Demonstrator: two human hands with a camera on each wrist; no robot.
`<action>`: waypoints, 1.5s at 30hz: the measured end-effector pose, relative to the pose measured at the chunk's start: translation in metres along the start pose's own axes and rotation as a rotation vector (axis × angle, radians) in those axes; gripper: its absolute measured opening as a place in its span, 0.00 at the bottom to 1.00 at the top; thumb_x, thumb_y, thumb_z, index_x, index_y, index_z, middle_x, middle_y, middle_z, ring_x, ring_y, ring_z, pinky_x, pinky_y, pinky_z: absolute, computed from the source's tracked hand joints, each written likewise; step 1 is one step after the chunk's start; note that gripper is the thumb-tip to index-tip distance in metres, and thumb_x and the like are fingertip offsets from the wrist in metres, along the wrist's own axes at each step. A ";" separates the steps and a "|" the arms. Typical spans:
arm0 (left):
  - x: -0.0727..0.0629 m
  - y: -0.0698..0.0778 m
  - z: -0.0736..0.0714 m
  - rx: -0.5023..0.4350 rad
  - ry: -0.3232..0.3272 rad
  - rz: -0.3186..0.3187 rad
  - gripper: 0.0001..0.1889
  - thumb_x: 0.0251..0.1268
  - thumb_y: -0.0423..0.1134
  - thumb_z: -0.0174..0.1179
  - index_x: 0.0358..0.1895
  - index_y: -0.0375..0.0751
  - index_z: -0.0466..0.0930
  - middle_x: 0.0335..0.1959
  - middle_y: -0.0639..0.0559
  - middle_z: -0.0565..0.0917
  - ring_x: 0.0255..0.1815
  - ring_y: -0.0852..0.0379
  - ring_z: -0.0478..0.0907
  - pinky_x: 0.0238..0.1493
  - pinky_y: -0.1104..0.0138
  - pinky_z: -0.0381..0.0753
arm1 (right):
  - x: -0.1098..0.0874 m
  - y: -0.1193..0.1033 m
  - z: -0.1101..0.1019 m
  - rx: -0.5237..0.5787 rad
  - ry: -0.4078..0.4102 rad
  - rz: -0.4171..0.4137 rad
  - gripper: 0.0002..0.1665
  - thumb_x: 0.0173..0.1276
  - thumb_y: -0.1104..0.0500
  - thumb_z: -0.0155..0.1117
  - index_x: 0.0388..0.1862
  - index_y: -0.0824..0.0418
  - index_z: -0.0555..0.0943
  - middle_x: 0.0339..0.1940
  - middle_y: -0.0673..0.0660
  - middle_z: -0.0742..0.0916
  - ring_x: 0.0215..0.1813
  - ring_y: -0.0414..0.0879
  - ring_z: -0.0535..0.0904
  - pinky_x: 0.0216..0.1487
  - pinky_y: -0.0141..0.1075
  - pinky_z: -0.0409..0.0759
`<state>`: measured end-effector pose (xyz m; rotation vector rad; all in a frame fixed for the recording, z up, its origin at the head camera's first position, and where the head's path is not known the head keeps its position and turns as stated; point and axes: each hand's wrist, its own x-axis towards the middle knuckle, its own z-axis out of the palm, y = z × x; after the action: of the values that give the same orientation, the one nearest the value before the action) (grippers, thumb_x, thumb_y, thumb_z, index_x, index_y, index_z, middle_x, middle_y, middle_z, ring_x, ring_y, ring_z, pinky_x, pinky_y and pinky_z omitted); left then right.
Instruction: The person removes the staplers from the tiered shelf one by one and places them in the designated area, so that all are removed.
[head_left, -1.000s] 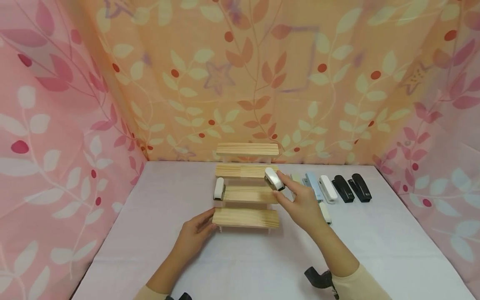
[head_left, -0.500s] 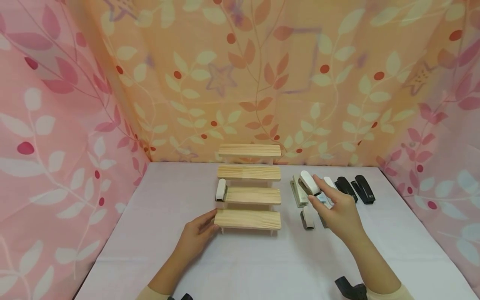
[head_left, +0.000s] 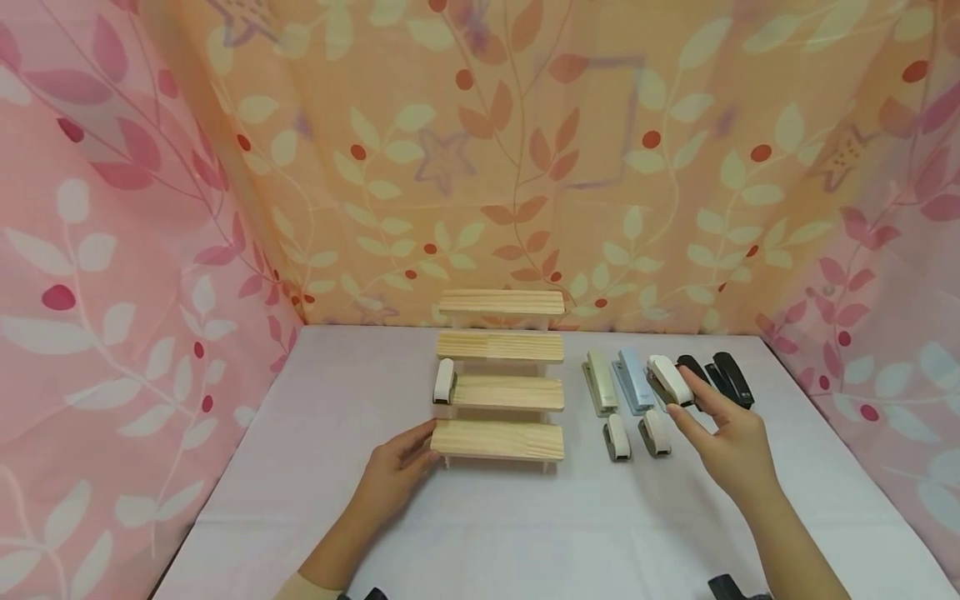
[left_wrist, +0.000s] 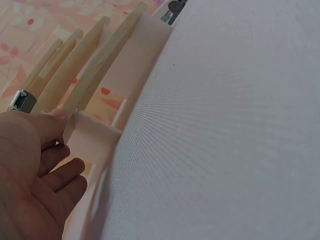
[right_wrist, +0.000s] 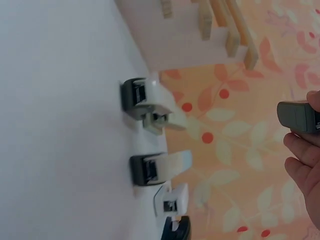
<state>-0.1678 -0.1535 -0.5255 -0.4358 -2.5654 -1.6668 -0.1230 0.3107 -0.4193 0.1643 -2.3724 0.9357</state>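
Observation:
My right hand (head_left: 731,450) pinches a small white stapler (head_left: 672,379) with a grey base above the right-hand row of staplers. In the right wrist view, the held stapler's grey underside (right_wrist: 295,117) shows between thumb and fingers. My left hand (head_left: 396,468) grips the left end of the lowest step of a four-tier wooden rack (head_left: 498,439); the left wrist view shows the thumb against the step's edge. Another white stapler (head_left: 445,381) stands at the left end of the rack's second step from the front.
Right of the rack, a pale green stapler (head_left: 600,383), a light blue stapler (head_left: 634,382) and black staplers (head_left: 732,379) form a back row. Two small white staplers, one left (head_left: 618,437) and one right (head_left: 655,433), stand before it. A patterned curtain (head_left: 480,167) hangs behind.
My right hand has carried the white stapler from above the rack's right side rightward to the stapler row. The left hand has stayed at the lowest step.

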 end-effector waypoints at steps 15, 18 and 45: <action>0.001 0.001 0.001 -0.009 -0.002 0.010 0.28 0.67 0.48 0.69 0.69 0.51 0.78 0.69 0.54 0.79 0.70 0.50 0.76 0.69 0.61 0.77 | -0.017 0.044 -0.006 0.023 0.007 0.142 0.34 0.68 0.58 0.75 0.73 0.51 0.77 0.66 0.60 0.82 0.55 0.10 0.68 0.54 0.05 0.66; 0.000 0.001 0.002 -0.009 0.007 0.016 0.28 0.67 0.47 0.69 0.70 0.50 0.78 0.69 0.54 0.79 0.70 0.49 0.76 0.68 0.62 0.78 | -0.018 0.051 -0.005 0.046 -0.007 0.174 0.34 0.69 0.58 0.74 0.72 0.56 0.77 0.65 0.63 0.81 0.55 0.10 0.68 0.53 0.05 0.67; 0.000 0.000 0.001 -0.009 -0.002 0.009 0.28 0.67 0.47 0.69 0.69 0.49 0.78 0.69 0.55 0.78 0.70 0.51 0.76 0.68 0.65 0.78 | -0.033 0.092 0.005 0.007 -0.186 0.389 0.39 0.74 0.45 0.68 0.76 0.61 0.71 0.69 0.69 0.77 0.72 0.63 0.71 0.77 0.35 0.69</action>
<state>-0.1680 -0.1528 -0.5259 -0.4496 -2.5543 -1.6765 -0.1271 0.3734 -0.4944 -0.2272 -2.6276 1.1475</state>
